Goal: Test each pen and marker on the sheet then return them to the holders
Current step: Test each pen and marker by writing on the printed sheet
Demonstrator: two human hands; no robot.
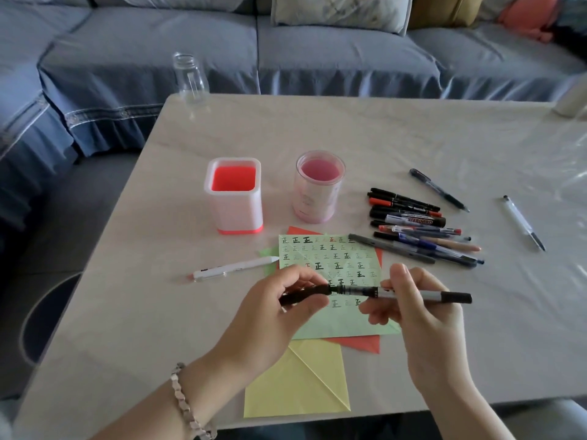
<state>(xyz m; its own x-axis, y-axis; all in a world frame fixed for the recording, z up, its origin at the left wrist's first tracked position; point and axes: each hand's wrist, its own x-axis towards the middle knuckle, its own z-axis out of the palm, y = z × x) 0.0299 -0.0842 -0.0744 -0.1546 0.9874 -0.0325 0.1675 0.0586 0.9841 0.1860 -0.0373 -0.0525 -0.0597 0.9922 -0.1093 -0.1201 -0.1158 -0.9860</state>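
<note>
Both hands hold one grey marker level above the green sheet. My left hand grips its black cap at the left end. My right hand pinches the barrel, whose black rear end sticks out to the right. The cap sits at the tip; I cannot tell whether it is fully on. The sheet carries rows of written test marks. Behind it stand a square white holder with an orange inside and a round pink holder.
A pile of several pens and markers lies right of the sheet. Loose pens lie at the far right, behind the pile and left of the sheet. Yellow paper and orange paper lie near me. A glass jar stands at the far left edge.
</note>
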